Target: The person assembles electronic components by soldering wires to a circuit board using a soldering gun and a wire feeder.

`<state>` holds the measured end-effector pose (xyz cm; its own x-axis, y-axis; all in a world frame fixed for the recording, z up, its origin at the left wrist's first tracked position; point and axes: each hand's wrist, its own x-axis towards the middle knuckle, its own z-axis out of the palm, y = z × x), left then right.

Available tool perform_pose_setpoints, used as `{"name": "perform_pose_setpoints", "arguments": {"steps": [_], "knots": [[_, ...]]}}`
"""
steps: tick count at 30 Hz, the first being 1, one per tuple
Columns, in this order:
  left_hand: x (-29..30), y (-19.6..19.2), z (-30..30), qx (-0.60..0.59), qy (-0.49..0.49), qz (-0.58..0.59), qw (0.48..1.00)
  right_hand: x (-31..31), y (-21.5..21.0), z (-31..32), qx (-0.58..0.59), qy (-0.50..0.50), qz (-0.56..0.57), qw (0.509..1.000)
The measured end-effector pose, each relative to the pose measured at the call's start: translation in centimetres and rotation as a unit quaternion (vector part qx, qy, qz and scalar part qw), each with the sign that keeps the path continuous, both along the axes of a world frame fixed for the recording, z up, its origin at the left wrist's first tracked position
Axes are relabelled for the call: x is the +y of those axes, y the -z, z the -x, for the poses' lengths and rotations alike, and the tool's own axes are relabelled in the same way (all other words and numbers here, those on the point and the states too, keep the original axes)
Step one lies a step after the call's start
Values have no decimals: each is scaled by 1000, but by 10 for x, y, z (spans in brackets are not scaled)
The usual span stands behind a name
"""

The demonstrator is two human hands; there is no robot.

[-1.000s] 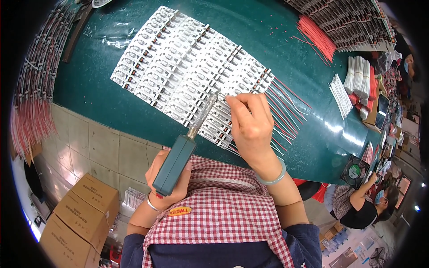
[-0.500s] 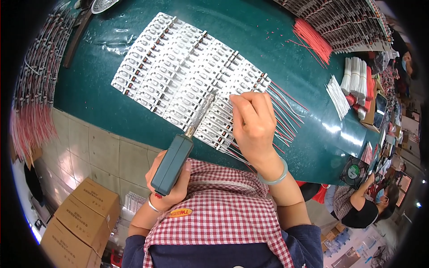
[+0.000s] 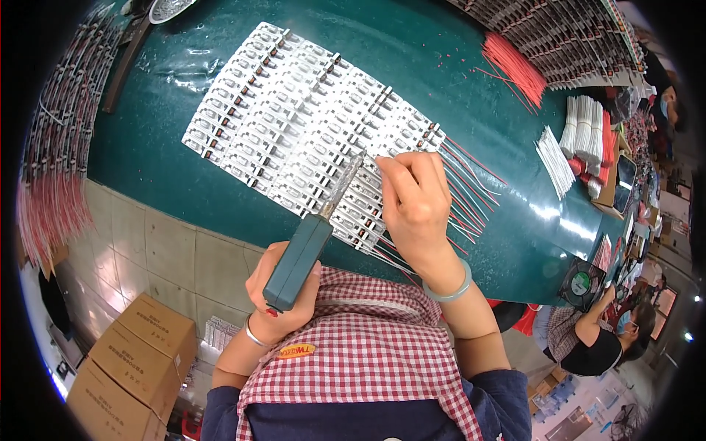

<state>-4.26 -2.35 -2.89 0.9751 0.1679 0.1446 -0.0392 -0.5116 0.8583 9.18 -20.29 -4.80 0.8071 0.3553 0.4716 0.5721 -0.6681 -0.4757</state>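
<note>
Head view: left hand (image 3: 283,290) wraps its grip around a teal-handled soldering iron (image 3: 312,239), tip on the white module sheet (image 3: 294,125) lying mid-surface (image 3: 441,66). Right hand (image 3: 415,202) pinches a wire, probably, at that edge. Red and white leads (image 3: 467,195) already trail from this end; most rows look unwired.

Soldering iron (image 3: 309,235): teal handle, metal tip angled up-right onto white LED module strips (image 3: 294,132), laid in rows, red-white wires (image 3: 463,191) trailing right.
</note>
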Motion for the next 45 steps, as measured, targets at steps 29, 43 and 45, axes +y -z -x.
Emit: {"name": "perform_pose_setpoints", "arguments": {"steps": [29, 43, 45], "knots": [[5, 24, 26, -6, -71, -18, 997, -109, -19, -53, 12, 186, 31, 982], [19, 34, 31, -11, -105, 6, 994, -246, 27, -83, -165, 285, 251, 910], [21, 30, 27, -16, -108, -13, 994, -250, 28, -83, -166, 289, 264, 905]]}}
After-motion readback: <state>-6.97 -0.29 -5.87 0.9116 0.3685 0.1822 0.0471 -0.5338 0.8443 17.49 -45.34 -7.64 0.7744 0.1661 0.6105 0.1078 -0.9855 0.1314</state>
